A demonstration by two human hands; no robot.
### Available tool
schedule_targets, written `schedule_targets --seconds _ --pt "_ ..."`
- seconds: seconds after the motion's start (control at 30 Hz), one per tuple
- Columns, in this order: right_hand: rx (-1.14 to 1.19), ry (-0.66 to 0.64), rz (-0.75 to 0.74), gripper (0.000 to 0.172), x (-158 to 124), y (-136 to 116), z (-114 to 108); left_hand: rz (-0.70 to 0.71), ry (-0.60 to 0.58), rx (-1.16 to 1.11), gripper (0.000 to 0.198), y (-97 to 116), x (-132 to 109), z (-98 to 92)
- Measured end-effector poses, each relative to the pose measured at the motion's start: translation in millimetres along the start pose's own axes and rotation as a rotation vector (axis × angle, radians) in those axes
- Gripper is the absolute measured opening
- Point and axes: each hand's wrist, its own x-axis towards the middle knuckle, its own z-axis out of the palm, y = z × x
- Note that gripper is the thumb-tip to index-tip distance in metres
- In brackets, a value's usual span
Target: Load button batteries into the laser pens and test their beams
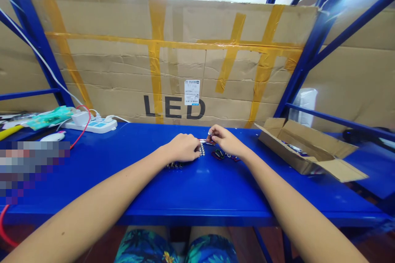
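My left hand (184, 148) is closed, its fingers curled down over the tabletop beside rows of small shiny metal pieces (202, 150). A slim red and silver piece (202, 141) sticks out by its fingertips toward the other hand; whether those fingers grip it is hidden. My right hand (226, 140) pinches a small pale metal piece (210, 133), too small to name. Below that hand lie dark loops that look like carabiners (218, 155), with smaller clips beside them. Several short dark cylinders with metallic ends (175, 166) stand or lie under my left wrist.
An open cardboard box (280, 148) holding shiny items sits at the right on the blue table (216, 193). At the left are a white power strip (98, 124), a red cable (83, 131) and a teal packet (51, 118). A large cardboard sheet (123, 70) stands behind.
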Motion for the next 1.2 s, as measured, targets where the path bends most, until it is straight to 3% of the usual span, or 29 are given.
schedule_targets --seconds 0.13,0.4,0.47,0.63,0.73,0.97,1.1,1.2 --pt "-0.017 -0.004 -0.004 0.014 -1 -2 2 -0.025 -0.062 -0.02 0.017 3 1 4.1" --pt "-0.057 -0.013 -0.003 0.013 -2 -7 3 -0.043 -0.071 -0.154 0.006 0 1 2.6" --pt "-0.064 -0.009 -0.003 0.013 -2 -6 3 -0.043 0.013 -0.168 0.005 0 2 1.9" --pt "-0.034 -0.052 0.041 0.009 -3 -6 5 -0.017 0.39 -0.26 0.015 -3 7 4.0" --pt "0.056 -0.099 0.072 0.007 -4 -10 8 0.046 0.457 -0.298 0.016 -6 9 7.3" --pt "0.188 -0.112 0.036 0.008 -4 -17 5 0.111 0.465 -0.211 0.022 -5 8 9.0" --pt "0.126 -0.088 -0.043 0.012 -4 -16 2 -0.037 0.471 -0.138 0.025 -15 7 -1.3" --pt "0.092 -0.083 -0.047 0.014 -4 -13 2 -0.173 0.313 -0.078 0.02 -28 5 -8.1"
